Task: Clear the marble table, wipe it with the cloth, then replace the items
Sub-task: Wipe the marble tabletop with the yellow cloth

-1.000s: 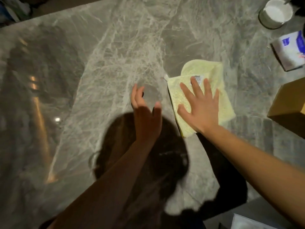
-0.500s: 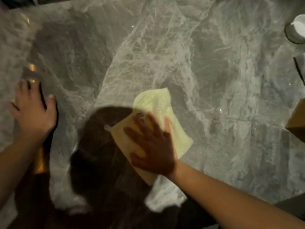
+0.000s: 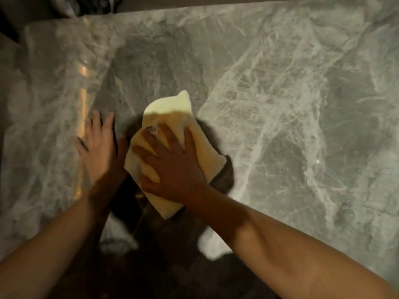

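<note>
The fingers of the right hand are spread wide and pressed flat on the yellow cloth, gripping nothing, only pinning it to the stone with the palm. The left hand lies just beside it, fingers also splayed and empty, flat on the bare marble table, its thumb side close to the cloth's left edge; whether the two touch cannot be told. The cloth is folded into a rough oblong whose long axis runs from near the person's body away towards the far edge, tilted slightly; its far end sticks out beyond the fingertips and catches the light, while the rest sits under the palm in the shadow of the person's head. The right hand is therefore the working one, and the broad unwiped-looking stretch of marble lies to its right and ahead. I judge the wiping step to be under way. No containers or other items appear on the tabletop in this view.
</note>
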`<state>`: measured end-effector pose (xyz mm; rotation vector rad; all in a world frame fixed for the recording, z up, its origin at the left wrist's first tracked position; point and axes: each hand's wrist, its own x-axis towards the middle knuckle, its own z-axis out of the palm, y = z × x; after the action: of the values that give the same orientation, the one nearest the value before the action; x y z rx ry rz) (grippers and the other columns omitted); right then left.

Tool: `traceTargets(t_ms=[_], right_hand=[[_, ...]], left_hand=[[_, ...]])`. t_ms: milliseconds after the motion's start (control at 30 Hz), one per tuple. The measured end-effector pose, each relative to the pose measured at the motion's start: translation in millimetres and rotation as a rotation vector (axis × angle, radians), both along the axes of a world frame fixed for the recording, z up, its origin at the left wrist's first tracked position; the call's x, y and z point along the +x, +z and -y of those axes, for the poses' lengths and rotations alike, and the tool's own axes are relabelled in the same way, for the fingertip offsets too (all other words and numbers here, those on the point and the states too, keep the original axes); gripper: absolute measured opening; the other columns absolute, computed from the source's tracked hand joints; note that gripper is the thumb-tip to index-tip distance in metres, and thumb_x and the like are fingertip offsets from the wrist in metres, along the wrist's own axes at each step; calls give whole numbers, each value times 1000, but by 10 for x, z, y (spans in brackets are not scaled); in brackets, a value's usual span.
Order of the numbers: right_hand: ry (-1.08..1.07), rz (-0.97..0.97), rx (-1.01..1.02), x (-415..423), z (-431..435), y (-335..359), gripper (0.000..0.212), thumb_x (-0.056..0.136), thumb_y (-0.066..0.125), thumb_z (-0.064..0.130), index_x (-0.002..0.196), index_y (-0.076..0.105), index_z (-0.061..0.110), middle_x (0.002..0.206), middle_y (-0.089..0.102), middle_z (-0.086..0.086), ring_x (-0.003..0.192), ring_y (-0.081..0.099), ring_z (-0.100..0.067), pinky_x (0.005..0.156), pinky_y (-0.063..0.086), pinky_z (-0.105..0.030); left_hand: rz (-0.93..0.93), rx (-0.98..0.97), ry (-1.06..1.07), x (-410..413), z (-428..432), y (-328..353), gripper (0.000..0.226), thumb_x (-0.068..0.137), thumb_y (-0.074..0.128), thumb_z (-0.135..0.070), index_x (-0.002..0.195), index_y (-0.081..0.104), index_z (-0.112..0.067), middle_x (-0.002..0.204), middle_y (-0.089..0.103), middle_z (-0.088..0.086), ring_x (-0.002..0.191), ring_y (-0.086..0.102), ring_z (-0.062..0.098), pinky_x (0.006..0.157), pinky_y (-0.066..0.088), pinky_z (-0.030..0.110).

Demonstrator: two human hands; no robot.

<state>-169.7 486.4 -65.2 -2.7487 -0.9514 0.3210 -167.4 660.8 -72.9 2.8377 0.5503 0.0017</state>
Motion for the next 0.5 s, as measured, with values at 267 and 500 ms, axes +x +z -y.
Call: traceTargets(t_ms=[267,500], right_hand=[[-91,77,30,1305,-986,-44,63,85,36,65,143,32,40,160,15,6,147,7,-29,110,2,-64],[-155,84,31,2186,-1566,-33,63,86,34,58,145,32,38,160,17,4,147,6,-31,110,-2,-64]], left_hand=[[190,-191,54,-46,-2,32,53,95,32,-34,146,31,-17,154,30,5,145,22,17,116,-2,38],[131,-224,82,-14,-29,71,54,91,28,-41,140,39,-20,154,30,-2,144,20,11,117,1,39]])
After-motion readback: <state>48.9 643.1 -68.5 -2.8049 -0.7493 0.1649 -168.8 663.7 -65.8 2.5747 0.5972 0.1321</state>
